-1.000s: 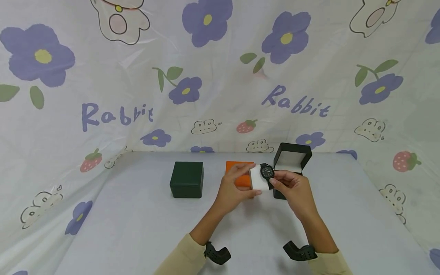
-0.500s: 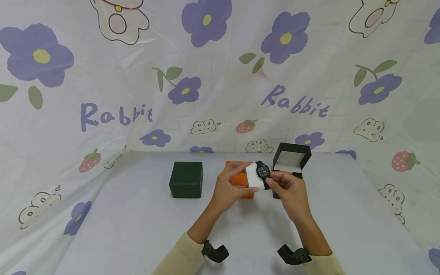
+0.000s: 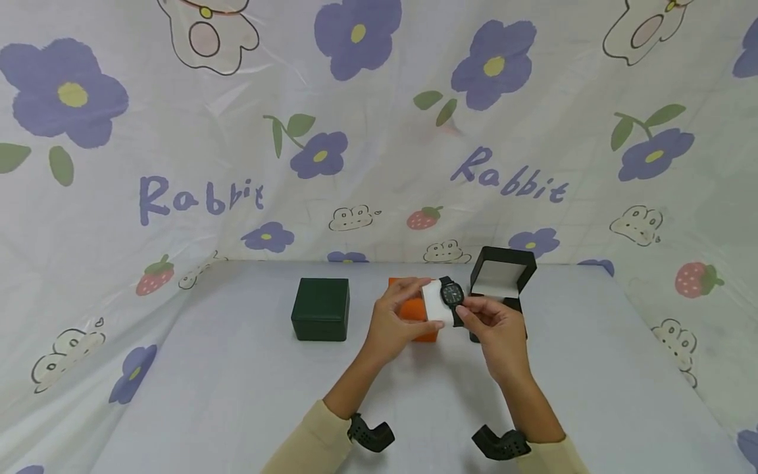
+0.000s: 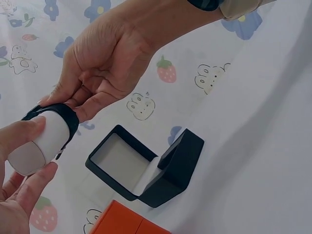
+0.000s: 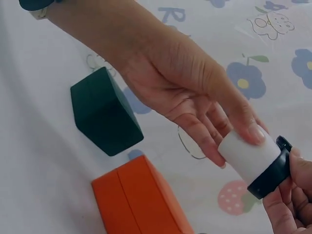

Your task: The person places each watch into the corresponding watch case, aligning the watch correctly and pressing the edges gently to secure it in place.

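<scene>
A black watch (image 3: 452, 294) is wrapped around a white watch pillow (image 3: 435, 306), raised in front of the boxes in the head view. My left hand (image 3: 392, 322) holds the pillow by its free end, thumb on one side and fingers on the other. With thumb and fingertips, my right hand (image 3: 500, 332) pinches the watch at its strap. In the left wrist view the strap (image 4: 69, 119) circles one end of the pillow (image 4: 52, 134), while the watch face is hidden. From the right wrist, the pillow's bare white end (image 5: 248, 153) shows between my left thumb and fingers.
Behind my right hand stands a black box (image 3: 506, 271) with its lid raised and a pale lining. An orange box (image 3: 428, 337) sits behind my left hand, partly covered. Farther left is a closed dark green box (image 3: 320, 309). A printed curtain (image 3: 379, 164) hangs behind the white table (image 3: 237, 395).
Both hands, with the watch and its pillow, have shifted slightly left. The grips look the same, and the boxes have stayed in place.
</scene>
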Tool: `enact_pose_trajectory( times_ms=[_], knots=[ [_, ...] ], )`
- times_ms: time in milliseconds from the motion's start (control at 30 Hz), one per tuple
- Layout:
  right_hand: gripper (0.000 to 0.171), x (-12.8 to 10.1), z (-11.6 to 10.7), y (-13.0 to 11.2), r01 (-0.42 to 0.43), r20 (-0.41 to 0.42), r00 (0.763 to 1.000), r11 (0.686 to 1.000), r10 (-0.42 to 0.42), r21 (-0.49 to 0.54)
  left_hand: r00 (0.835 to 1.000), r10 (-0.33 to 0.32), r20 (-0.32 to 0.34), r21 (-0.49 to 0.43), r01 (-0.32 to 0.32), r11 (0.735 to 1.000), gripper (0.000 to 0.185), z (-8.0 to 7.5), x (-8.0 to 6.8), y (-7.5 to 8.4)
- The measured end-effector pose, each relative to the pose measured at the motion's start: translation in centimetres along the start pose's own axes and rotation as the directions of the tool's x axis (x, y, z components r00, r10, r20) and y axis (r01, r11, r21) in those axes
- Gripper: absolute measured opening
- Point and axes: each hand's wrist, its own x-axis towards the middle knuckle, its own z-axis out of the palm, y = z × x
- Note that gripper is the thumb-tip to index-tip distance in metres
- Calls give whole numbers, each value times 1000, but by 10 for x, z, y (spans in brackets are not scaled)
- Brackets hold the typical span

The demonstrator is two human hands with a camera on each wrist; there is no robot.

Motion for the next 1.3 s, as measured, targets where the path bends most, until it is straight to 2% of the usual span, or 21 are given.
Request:
enact_pose_trajectory(
  times_ms=[200,500,733,900,1033,1167,1233,1300],
  knots=[
    [21,-2,1,-2,8,-33,999,1000,-8,2,1000,-19,9,-58,19,998,70,0,0,1],
    [20,-2,2,4,22,-35,999,999,-24,-48,1000,-12,-9,-59,12,998,71,1,-3,5],
    [17,-3,6,3,70,-55,996,998,-70,0,1000,-21,-24,-64,19,998,69,0,-2,8],
    [19,-3,3,3,70,-26,997,997,-71,-21,999,-44,12,-40,45,998,70,-3,1,9],
    [22,0,-7,3,109,32,994,991,-107,-74,997,-49,63,-36,51,998,73,-6,3,9],
    [28,4,-18,2,210,140,970,975,-199,-75,992,-34,119,-57,41,998,72,-9,3,8],
    [47,6,-22,2,275,236,939,959,-252,-70,990,-27,140,-61,36,997,71,-10,3,8],
    [72,7,-25,1,326,342,896,942,-282,-78,988,-25,155,-63,36,997,71,-12,2,7]
  ],
)
